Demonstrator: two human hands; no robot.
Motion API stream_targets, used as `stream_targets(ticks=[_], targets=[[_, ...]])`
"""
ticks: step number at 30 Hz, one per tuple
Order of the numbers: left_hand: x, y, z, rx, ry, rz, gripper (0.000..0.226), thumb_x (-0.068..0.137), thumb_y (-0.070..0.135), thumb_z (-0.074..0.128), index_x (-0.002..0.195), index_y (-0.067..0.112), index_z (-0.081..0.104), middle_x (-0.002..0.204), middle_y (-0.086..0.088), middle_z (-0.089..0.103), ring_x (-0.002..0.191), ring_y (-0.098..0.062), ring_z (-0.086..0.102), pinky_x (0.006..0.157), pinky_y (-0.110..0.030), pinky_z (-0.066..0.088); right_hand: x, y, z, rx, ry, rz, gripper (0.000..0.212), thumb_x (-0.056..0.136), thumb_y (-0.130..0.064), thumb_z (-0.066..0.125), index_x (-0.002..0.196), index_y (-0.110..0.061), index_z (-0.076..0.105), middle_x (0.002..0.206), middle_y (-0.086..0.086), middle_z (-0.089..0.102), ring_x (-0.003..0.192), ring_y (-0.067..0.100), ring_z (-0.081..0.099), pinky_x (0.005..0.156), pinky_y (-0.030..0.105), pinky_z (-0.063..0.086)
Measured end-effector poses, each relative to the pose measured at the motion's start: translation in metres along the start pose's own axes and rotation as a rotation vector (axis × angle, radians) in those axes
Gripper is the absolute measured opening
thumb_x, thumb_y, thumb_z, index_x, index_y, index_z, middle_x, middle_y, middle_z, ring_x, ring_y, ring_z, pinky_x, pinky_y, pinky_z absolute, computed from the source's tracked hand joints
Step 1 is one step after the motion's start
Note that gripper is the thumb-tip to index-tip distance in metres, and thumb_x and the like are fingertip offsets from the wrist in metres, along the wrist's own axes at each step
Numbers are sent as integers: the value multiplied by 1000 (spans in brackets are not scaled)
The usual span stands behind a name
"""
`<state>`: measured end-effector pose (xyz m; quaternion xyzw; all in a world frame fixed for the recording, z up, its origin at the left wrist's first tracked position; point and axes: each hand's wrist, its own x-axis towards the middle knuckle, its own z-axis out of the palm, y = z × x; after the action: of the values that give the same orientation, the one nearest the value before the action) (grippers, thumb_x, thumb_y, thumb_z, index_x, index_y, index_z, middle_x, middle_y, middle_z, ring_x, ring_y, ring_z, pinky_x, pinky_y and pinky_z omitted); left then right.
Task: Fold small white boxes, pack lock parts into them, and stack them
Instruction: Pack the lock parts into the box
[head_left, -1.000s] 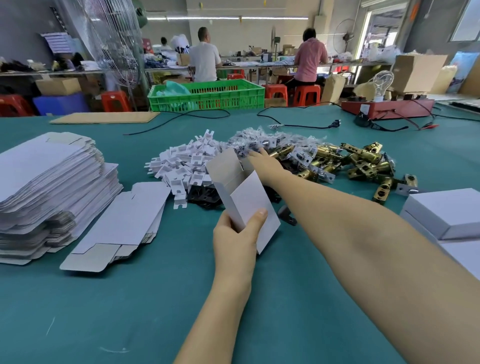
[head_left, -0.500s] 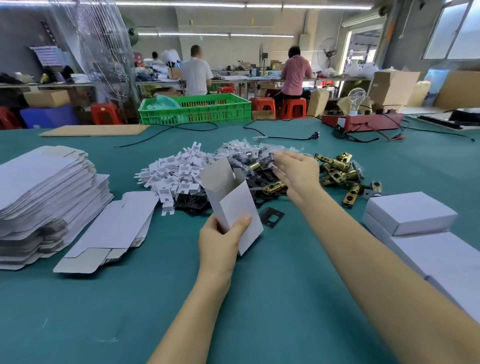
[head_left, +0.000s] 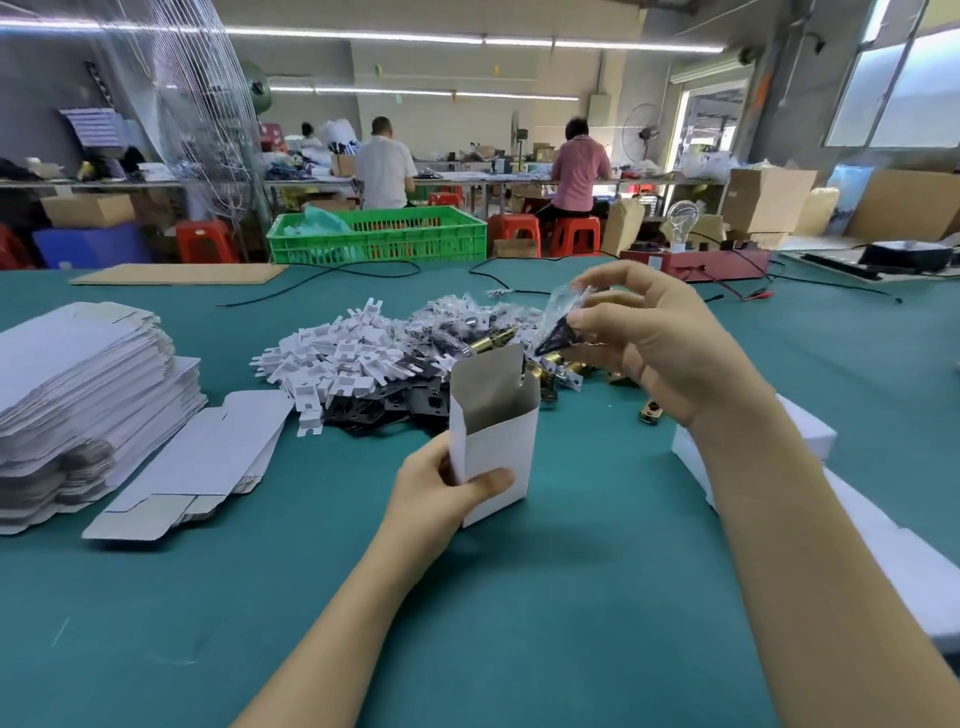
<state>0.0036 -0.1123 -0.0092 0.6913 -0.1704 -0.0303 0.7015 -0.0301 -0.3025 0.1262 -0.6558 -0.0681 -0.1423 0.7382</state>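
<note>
Fingers (head_left: 597, 318) pinch bag (head_left: 558, 325) (above box (head_left: 498, 441)).

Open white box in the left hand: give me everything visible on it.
The box is small, white outside and grey-brown inside, and looks like thin cardboard. It is folded into shape, held upright and slightly tilted above the green table. Its top is open, with the lid flap standing up at the back. The left hand grips its lower left corner, thumb across the front face. Whether anything is inside cannot be seen. The right hand is apart from it.
</note>
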Motion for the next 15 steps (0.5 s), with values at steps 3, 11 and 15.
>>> stream_targets(ticks=[3,11,15], targets=[[0,-1,-1,7,-21,-6,33,64,21,80,95,28,73,96,6,76,91,-13,71,75,-24,57,-8,-14,8,-429,-190,-156,21,79,8,68,88,-10,65,75,6,67,70,17,65,69,29,57],[1,-2,-1,43,-41,6,35,66,24,79,97,39,72,100,6,75,96,-16,70,84,-36,57,-6,2,37,-971,-373,-300,11,80,-6,71,89,-11,70,81,-1,70,72,6,59,62,10,41],[1,-2,0,20,-38,-3,34,65,25,78,94,41,72,95,8,75,88,-10,69,74,-24,54,-2,9,38,-1040,-416,-273,17,82,-13,73,99,-14,72,90,-3,72,79,5,62,69,10,44]])
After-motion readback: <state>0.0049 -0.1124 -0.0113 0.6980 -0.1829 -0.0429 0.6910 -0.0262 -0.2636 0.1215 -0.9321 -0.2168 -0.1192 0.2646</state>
